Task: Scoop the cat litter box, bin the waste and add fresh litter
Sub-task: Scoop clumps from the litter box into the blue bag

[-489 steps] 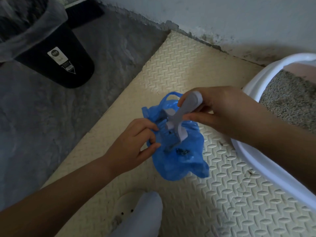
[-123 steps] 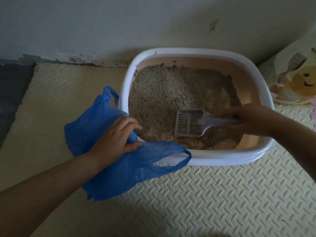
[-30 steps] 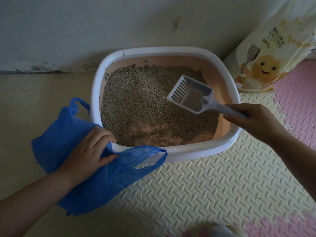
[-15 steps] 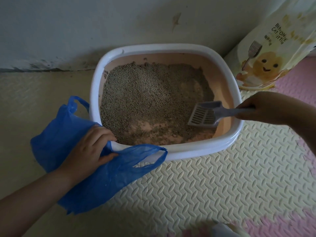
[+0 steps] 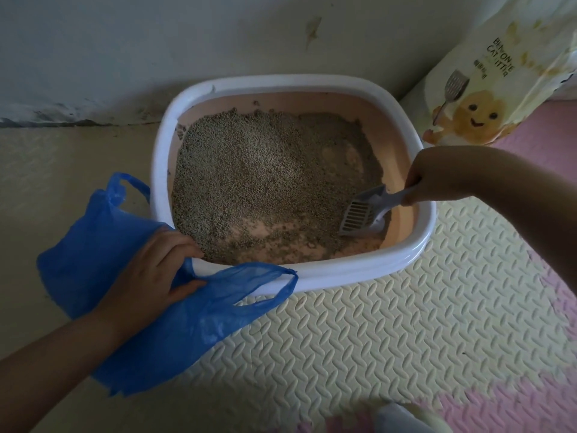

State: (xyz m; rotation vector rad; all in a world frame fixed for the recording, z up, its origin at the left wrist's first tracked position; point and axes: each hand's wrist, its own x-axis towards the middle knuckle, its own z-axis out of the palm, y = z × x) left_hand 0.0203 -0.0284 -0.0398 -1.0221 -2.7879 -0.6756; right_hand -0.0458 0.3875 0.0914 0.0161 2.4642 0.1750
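Observation:
A white-rimmed litter box (image 5: 312, 276) with a pink inside stands against the wall, holding grey litter (image 5: 265, 170) piled toward the back left; bare pink floor shows along its near side. My right hand (image 5: 437, 179) grips the handle of a grey slotted scoop (image 5: 363, 214), whose head is tipped down into the litter at the box's near right corner. My left hand (image 5: 153, 276) holds a blue plastic bag (image 5: 93, 245) against the box's near left corner, with one bag handle draped over the rim.
A cream bag of cat litter (image 5: 487, 76) leans against the wall right of the box. Cream foam mat (image 5: 374, 339) covers the floor, with pink tiles (image 5: 546, 401) at the right. A white slipper tip (image 5: 402, 417) shows at the bottom edge.
The scoop, lifted above the litter a second ago, has come down and tilted steeply into the near right corner. My left hand and the blue bag have stayed in place.

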